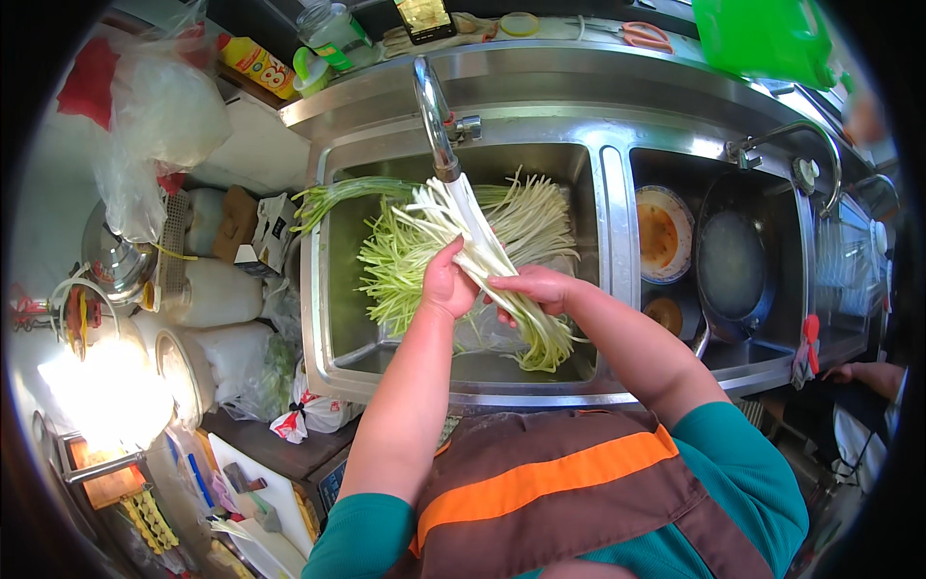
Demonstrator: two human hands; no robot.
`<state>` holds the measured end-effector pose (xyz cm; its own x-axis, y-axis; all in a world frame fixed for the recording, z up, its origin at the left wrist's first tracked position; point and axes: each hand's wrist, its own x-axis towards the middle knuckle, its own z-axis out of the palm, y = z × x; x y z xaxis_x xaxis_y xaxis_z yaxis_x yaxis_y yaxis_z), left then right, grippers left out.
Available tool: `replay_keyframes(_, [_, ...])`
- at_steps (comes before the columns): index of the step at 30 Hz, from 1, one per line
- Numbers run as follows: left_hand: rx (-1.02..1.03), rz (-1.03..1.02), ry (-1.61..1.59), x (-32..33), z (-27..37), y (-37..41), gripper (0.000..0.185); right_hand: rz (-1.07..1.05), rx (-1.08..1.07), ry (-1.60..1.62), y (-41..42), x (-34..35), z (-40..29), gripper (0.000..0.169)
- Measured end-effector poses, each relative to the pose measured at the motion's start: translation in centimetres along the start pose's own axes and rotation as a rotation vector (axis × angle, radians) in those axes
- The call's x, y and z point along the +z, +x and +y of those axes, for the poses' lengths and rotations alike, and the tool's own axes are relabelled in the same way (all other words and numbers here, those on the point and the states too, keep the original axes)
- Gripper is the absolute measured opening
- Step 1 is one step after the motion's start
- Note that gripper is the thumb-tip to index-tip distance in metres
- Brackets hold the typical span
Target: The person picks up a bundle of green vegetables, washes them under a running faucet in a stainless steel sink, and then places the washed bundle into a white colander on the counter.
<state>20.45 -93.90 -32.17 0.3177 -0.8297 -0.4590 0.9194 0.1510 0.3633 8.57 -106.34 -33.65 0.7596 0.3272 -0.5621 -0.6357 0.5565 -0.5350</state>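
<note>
Both my hands hold one bundle of long white-and-green stalks (474, 242), perhaps garlic chives or garlic shoots, over the left basin of a steel sink (346, 289). My left hand (450, 282) grips it near the middle, thumb on top. My right hand (534, 289) closes around it lower down, towards the pale green leaf ends. Water runs from the chrome faucet (435, 116) onto the white ends. Beneath lie more pale green stalks (398, 268) on the left and whitish ones (539, 217) on the right. The bundle hides part of the basin floor.
The right basin holds a bowl with reddish liquid (655, 242) and a dark wok (734, 253). Scissors (647, 36), a phone (425, 20) and a green jug (763, 40) are along the back ledge. Plastic containers (221, 289) stand at left. Another person's arm (872, 376) shows at far right.
</note>
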Motion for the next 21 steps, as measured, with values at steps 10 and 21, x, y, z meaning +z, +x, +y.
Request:
replay_keyframes(10, [0.304, 0.248, 0.829, 0.5, 0.2, 1.0, 0.034, 0.243, -0.29, -0.222, 1.3, 0.6, 0.8, 0.049])
replay_keyframes(21, [-0.088, -0.024, 0.039, 0.9, -0.2, 0.6, 0.058, -0.004, -0.107, -0.07, 0.7, -1.0, 0.6, 0.05])
